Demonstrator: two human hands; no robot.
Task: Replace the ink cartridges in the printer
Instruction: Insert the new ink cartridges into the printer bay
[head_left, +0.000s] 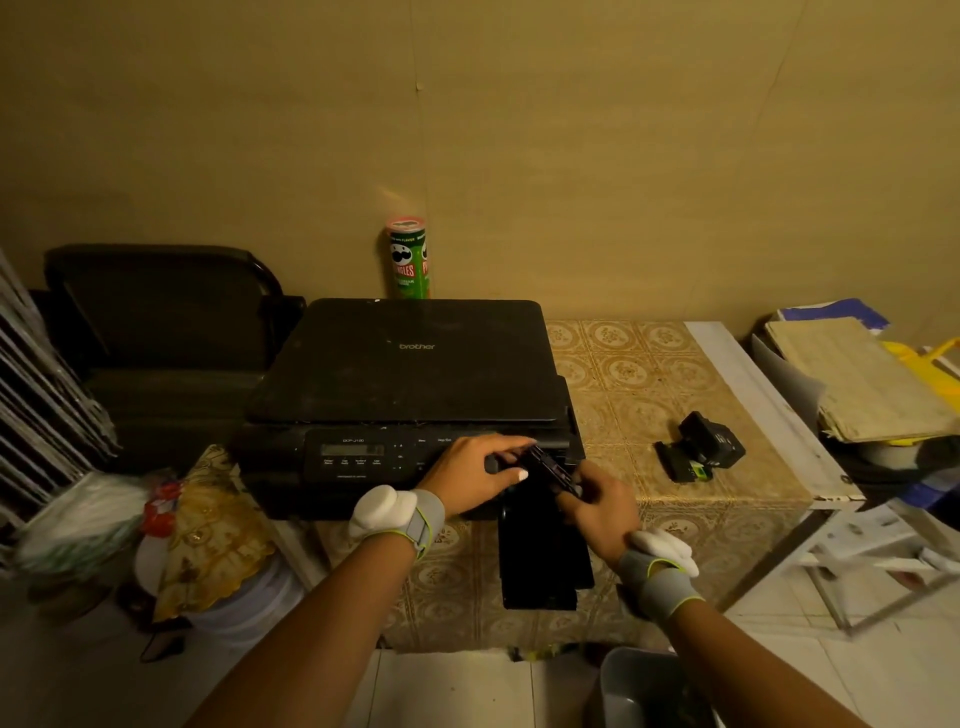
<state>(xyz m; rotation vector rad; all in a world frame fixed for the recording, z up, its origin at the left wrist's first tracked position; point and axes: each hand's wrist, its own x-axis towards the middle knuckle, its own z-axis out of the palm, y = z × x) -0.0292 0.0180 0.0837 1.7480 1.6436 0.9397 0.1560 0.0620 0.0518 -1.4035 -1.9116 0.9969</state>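
Right hand (597, 506) grips black cartridge (553, 470) at "brother" printer (410, 374)

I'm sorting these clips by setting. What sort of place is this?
Probably a home corner or storeroom: a printer on a cloth-covered table, a crisps can by the wall, piled papers.

One head camera looks forward and down, close over the printer (410, 374) on the table (675, 384).
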